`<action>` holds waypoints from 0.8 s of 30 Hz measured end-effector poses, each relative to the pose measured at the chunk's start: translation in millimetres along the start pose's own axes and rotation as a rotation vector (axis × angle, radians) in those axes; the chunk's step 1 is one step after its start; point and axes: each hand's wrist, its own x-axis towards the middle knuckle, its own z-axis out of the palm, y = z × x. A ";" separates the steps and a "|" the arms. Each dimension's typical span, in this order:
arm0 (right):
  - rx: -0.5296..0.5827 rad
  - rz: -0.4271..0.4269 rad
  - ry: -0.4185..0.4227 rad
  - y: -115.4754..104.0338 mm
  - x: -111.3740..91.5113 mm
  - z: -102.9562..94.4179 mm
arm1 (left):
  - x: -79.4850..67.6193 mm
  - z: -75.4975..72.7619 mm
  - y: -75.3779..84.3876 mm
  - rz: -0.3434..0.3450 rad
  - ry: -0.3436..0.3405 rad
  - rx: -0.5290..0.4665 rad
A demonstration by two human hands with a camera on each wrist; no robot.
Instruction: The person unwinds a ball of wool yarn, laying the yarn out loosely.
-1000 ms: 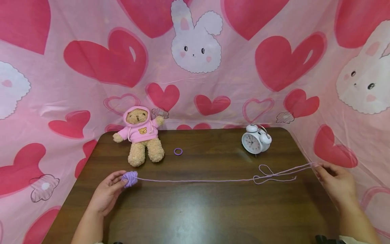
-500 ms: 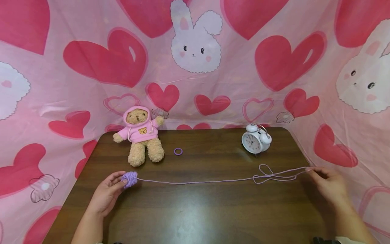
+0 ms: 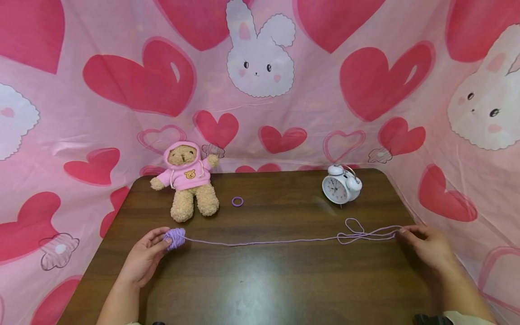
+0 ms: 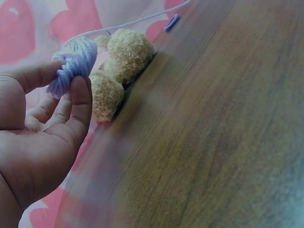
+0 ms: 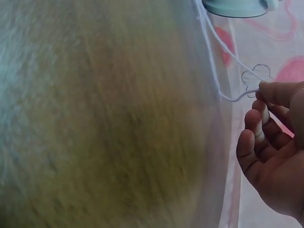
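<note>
At the left of the table, my left hand [image 3: 142, 255] pinches a small bundle of purple yarn [image 3: 175, 238] between thumb and fingers. The left wrist view shows the wound bundle [image 4: 75, 64] up close, held at the fingertips. One purple strand [image 3: 260, 243] runs from it across the table to the right, where it lies in loose loops [image 3: 357, 235]. My right hand [image 3: 430, 246] pinches the far part of the yarn between thumb and index finger. In the right wrist view the strand [image 5: 213, 61] bends at those fingertips, the other fingers of the hand [image 5: 278, 142] loosely curled.
Behind the left hand a teddy bear [image 3: 189, 180] in a pink hoodie leans at the table's back. A purple ring [image 3: 237, 201] lies right of it. A white alarm clock [image 3: 341, 186] stands at the back right. Pink heart-print cloth [image 3: 260, 113] surrounds the brown table [image 3: 252, 280].
My right hand has moved left and slightly down with the yarn, and the strands near it have gone slacker. The left hand and its bundle have barely moved.
</note>
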 end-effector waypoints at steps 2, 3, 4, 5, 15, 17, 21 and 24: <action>-0.013 0.007 -0.013 1.2 0.6 1.4 | 0.0 0.4 0.3 -0.004 0.002 0.004; -0.024 0.011 -0.015 2.0 1.2 2.1 | 0.0 0.3 0.4 -0.007 0.001 0.007; -0.030 0.012 -0.017 2.3 1.7 2.8 | -0.1 0.4 0.4 -0.008 0.000 0.008; -0.043 0.011 -0.017 3.0 2.3 3.5 | -0.1 0.6 0.6 -0.006 -0.002 0.010; -0.106 -0.004 -0.044 7.3 6.1 7.5 | 0.0 0.8 -3.8 -0.007 -0.008 0.007; -0.107 -0.011 -0.048 7.7 7.0 6.5 | 0.0 0.8 -5.0 -0.009 -0.010 0.011; -0.116 -0.010 -0.068 9.4 8.2 3.8 | 0.3 0.7 -7.1 -0.007 -0.012 0.023; -0.127 -0.019 -0.070 11.8 7.2 1.7 | 0.9 0.6 -8.1 -0.001 -0.016 0.020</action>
